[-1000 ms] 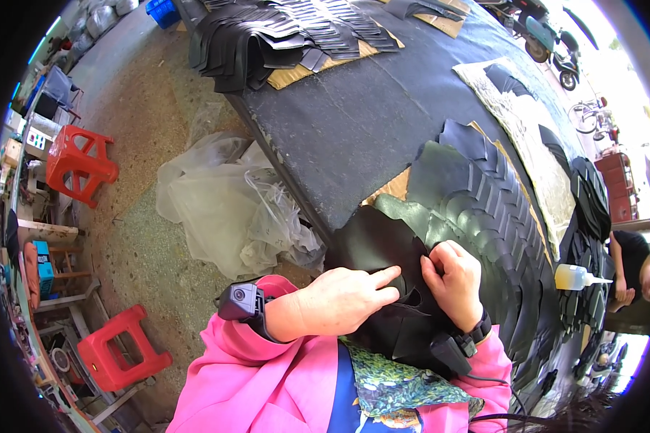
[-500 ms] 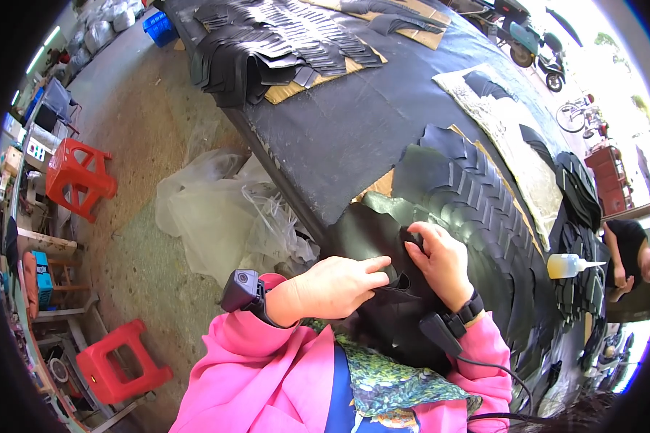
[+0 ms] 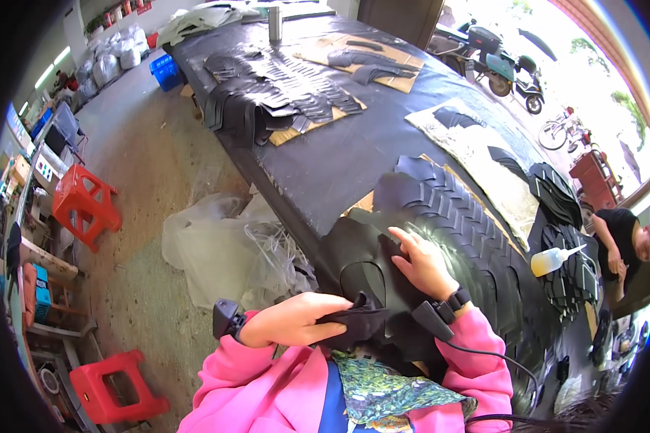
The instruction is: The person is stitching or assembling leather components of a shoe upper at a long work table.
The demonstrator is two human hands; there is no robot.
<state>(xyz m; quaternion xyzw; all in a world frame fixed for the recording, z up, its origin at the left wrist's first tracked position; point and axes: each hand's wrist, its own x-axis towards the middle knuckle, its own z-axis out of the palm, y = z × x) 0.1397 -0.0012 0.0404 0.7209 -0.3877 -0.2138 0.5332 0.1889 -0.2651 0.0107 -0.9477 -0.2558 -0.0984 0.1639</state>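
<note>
Surface [image 3: 325, 177]: bare lane, mid-left, open above | Obstacles: strip pile [image 3: 240, 114], far left; overlapping pieces [image 3: 477, 224], right; bottle [image 3: 549, 262], right of pieces

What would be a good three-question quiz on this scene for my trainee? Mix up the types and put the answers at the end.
1. Multiple choice: what does the left hand hold?
A) a bottle
B) a piece of black material
C) a blue crate

2. True or false: the right hand is open, not clenched.

3. Short answer: what lies on the floor between the red stools and the table?

Key: 1. B. 2. True. 3. Crumpled clear plastic.
</note>
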